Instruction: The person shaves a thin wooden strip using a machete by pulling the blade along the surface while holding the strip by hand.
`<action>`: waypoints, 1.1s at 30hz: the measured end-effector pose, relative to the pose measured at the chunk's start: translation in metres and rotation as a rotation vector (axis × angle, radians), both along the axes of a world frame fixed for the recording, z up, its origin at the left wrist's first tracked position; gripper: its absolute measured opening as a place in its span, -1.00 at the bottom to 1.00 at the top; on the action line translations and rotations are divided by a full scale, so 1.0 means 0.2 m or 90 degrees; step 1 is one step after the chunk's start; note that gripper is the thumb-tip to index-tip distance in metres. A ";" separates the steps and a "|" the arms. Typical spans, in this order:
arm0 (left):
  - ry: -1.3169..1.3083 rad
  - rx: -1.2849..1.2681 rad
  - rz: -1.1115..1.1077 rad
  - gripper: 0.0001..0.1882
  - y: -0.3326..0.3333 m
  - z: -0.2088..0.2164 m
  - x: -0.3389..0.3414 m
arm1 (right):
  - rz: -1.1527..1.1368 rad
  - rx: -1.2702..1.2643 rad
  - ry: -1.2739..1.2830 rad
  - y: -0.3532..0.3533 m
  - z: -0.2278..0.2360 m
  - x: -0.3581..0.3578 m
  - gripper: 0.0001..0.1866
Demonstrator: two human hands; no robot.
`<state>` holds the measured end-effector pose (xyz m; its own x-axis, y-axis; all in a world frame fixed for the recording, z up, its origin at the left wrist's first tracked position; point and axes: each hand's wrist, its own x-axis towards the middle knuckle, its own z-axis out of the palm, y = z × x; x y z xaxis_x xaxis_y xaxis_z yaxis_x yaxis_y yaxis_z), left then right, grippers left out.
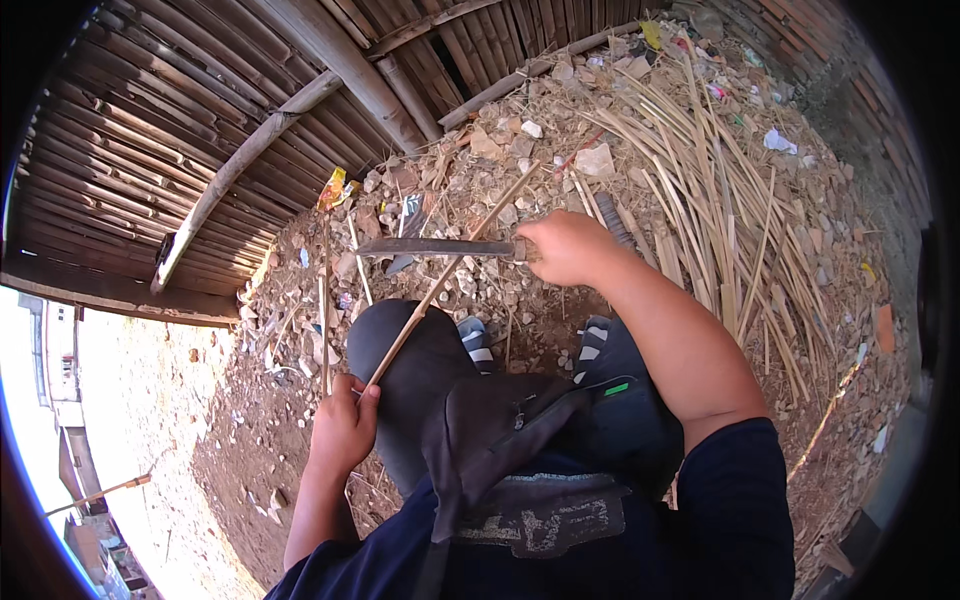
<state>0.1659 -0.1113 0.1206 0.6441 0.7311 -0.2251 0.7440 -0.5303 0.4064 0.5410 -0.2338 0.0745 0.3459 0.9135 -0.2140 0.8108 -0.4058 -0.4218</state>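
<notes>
My left hand (343, 425) is closed around the lower end of a thin bamboo stick (415, 318), which slants up and away to the right over my left knee. In my right hand (568, 247) is the handle of a long knife (430, 247), its dark blade pointing left. The blade crosses the stick toward its far end; whether they touch, I cannot tell. Another thin strip (325, 320) rises just beyond my left hand, and its lower end is hidden there.
A heap of split bamboo strips (735, 220) lies on the ground to the right. Stones and scraps of litter cover the dirt around my sandalled feet (477, 345). A slatted bamboo wall (170, 150) with round poles stands at the upper left, and a brick wall (850, 120) at the right.
</notes>
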 end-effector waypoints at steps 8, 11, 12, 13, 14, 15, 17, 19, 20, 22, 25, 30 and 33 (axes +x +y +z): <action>0.050 0.011 -0.020 -0.65 0.02 0.02 -0.12 | 0.002 0.024 -0.007 -0.03 0.03 0.04 -0.58; -0.018 0.016 -0.052 -0.63 0.09 0.07 0.08 | -0.019 0.075 -0.046 -0.05 0.10 0.06 -0.57; -0.047 0.033 -0.089 -0.64 0.13 0.08 0.19 | -0.043 0.096 -0.038 -0.06 0.12 0.06 -0.55; -0.059 0.053 -0.100 -0.63 0.17 0.08 0.31 | -0.067 0.118 -0.029 -0.07 0.14 0.07 -0.52; -0.072 0.074 -0.112 -0.63 0.21 0.08 0.44 | -0.069 0.120 -0.038 -0.09 0.15 0.10 -0.52; -0.099 0.066 -0.121 -0.59 0.26 0.05 0.56 | -0.143 0.154 -0.035 -0.12 0.14 0.14 -0.51; -0.136 0.070 -0.139 -0.52 0.33 0.02 0.81 | -0.248 0.204 -0.035 -0.15 0.12 0.23 -0.48; -0.148 0.086 -0.161 -0.48 0.36 -0.06 0.99 | -0.258 0.196 -0.053 -0.14 0.09 0.25 -0.48; -0.176 0.095 -0.160 -0.47 0.37 -0.14 1.06 | -0.265 0.186 -0.058 -0.14 0.09 0.25 -0.48; -0.234 0.012 -0.154 -0.46 0.29 -0.26 1.13 | -0.195 0.226 -0.093 -0.17 0.08 0.25 -0.53; -0.196 -0.018 -0.209 -0.47 0.25 -0.26 1.18 | -0.240 0.176 -0.072 -0.23 0.02 0.35 -0.53; -0.194 0.042 -0.183 -0.49 0.32 -0.29 1.13 | -0.333 0.243 -0.009 -0.16 0.01 0.35 -0.57; -0.181 0.060 -0.180 -0.48 0.31 -0.27 1.08 | -0.204 0.137 -0.040 -0.12 0.13 0.26 -0.52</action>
<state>0.3822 -0.0489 0.0669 0.8496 0.5249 0.0507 0.4284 -0.7429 0.5143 0.5925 -0.2578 0.0996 0.6279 0.7783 0.0010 0.6836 -0.5508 -0.4789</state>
